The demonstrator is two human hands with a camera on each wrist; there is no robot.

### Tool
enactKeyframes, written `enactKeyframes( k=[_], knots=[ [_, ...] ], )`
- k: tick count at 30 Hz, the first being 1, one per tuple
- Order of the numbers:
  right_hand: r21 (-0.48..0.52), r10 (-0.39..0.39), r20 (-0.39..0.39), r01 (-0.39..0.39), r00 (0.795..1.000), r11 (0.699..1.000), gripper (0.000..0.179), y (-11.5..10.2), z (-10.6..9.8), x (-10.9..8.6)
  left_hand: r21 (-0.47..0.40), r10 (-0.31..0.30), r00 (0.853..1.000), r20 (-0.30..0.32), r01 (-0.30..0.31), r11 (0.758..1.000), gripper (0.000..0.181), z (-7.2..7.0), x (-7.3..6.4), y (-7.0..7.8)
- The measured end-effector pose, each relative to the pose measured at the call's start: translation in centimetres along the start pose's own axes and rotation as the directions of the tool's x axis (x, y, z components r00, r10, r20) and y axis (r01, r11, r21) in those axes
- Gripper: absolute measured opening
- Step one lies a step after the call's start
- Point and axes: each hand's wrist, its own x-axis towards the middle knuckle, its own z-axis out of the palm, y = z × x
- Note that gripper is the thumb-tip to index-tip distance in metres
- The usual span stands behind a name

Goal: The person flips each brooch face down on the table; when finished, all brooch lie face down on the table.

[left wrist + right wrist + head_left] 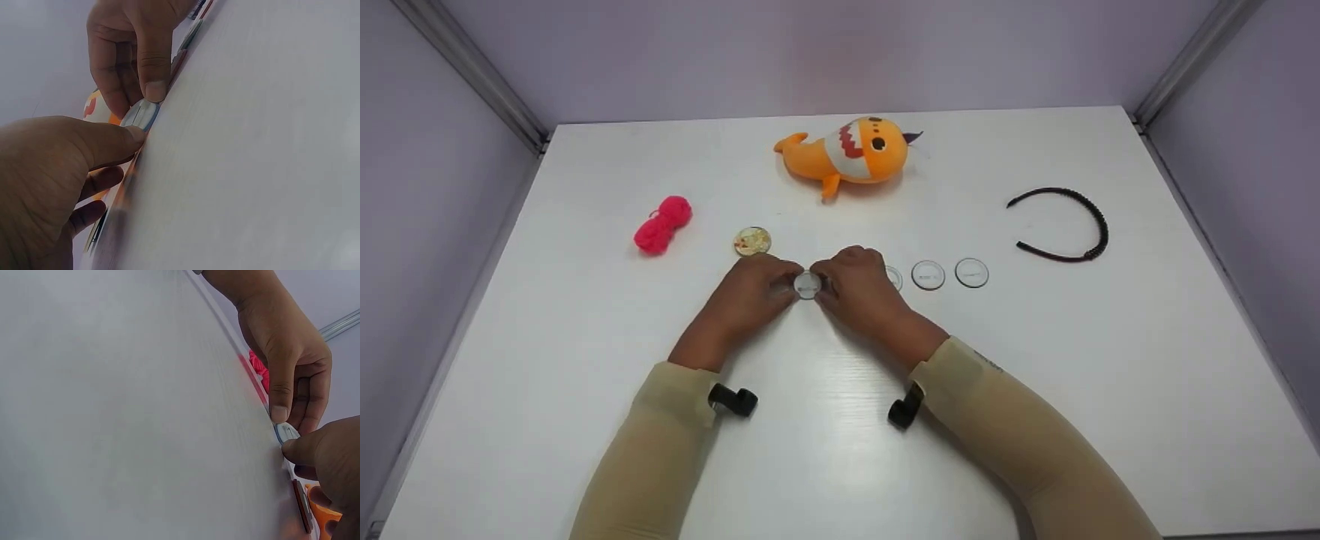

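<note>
A round button badge (807,285), its silvery back facing up, is pinched at opposite edges by both hands, low over the table. My left hand (751,294) grips its left edge with thumb and fingers; my right hand (861,289) grips the right edge. In the left wrist view the badge (140,115) tilts between the two thumbs. The right wrist view shows the same badge (286,432) with a bluish rim. Just beyond the left hand lies a badge with a yellowish picture (752,241). Another badge (894,278) is partly hidden behind the right hand.
Two more badges, one nearer (928,275) and one farther right (972,273), lie back up in the row. Behind are pink yarn (663,225), an orange shark plush (851,154) and a black headband (1099,225). Pale walls (840,56) enclose the white table (840,465).
</note>
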Motion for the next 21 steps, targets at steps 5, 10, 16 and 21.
enactKeyframes(
  k=[5, 10, 16, 21],
  knots=[
    [0.006, -0.007, -0.007, 0.007, 1.0, 1.0, 0.021, 0.11, -0.03, 0.05, 0.014, -0.024, 1.0, 0.011, 0.024, 1.0, 0.03, 0.08, 0.05, 0.06],
    [-0.004, -0.001, -0.001, 0.001, 1.0, 1.0, 0.02, 0.07, -0.1, 0.07, 0.023, -0.005, 1.0, 0.01, 0.005, 1.0, 0.032, 0.15, 0.1, -0.15],
    [-0.009, 0.02, 0.033, -0.02, 0.999, 1.0, 0.021, -0.14, -0.35, -0.07, 0.057, 0.023, 1.0, 0.007, -0.023, 0.998, 0.031, 0.2, 0.22, -0.43],
    [-0.022, 0.029, 0.047, -0.027, 0.998, 0.999, 0.024, -0.15, -0.33, -0.04, 0.068, 0.026, 1.0, 0.009, -0.027, 0.997, 0.032, 0.26, 0.28, -0.59]
  ],
)
